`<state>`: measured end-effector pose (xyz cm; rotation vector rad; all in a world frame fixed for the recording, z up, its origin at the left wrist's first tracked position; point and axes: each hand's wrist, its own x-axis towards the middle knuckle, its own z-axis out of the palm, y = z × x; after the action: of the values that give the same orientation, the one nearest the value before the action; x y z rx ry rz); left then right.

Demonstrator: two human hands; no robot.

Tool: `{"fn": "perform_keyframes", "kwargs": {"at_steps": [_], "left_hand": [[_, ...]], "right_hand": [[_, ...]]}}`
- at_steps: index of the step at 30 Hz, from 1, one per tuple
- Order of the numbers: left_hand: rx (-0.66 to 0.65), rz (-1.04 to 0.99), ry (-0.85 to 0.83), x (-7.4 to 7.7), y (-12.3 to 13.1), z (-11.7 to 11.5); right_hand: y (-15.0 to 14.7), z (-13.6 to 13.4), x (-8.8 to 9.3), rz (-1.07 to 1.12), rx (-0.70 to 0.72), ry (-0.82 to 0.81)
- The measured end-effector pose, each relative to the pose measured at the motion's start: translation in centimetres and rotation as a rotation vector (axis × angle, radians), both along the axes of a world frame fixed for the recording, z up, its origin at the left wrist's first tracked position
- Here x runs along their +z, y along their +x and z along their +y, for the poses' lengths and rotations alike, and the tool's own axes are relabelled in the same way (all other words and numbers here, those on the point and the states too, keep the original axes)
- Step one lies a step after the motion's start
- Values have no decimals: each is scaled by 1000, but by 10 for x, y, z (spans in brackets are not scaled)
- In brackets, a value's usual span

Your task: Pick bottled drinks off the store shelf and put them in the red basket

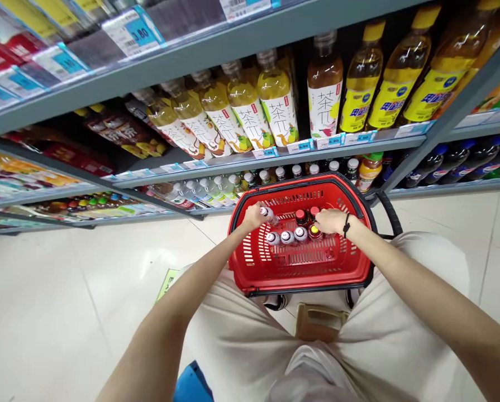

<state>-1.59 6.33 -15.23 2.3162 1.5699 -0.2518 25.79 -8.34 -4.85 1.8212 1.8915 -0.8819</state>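
A red plastic shopping basket point(275, 268) stands on the floor in front of me, below the shelves. Several capped bottles point(294, 234) stand upright in its far half. My left hand point(255, 215) is closed around a white-capped bottle point(268, 214) at the basket's back left. My right hand point(331, 221) rests on the bottle tops at the back right, fingers curled over a yellow-capped bottle point(315, 230). A dark band sits on my right wrist.
Grey shelves point(250, 159) run across the top, stocked with tea bottles point(275, 103) and yellow-capped bottles point(361, 78). Low shelves hold small capped drinks. Pale tiled floor point(65, 301) lies to the left. My knees in light trousers and a blue stool corner point(193, 385) are below.
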Motion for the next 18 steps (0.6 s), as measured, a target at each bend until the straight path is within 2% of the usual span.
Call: {"fn": "perform_keyframes", "kwargs": {"at_steps": [2,5,10,18], "left_hand": [[-38,61,-10,0,-7,3],[-141,138,-51,-5,-14,-5],[-352,210,-149,-24,-17,-27],[-433,317,-177,-55,-25,-29]], "right_hand": [[-3,-1,3,3,17,-3],[-6,-1,7,7,45,2],[-12,-2,9,8,94,18],[-17,-6,4,-25,92,-26]]}}
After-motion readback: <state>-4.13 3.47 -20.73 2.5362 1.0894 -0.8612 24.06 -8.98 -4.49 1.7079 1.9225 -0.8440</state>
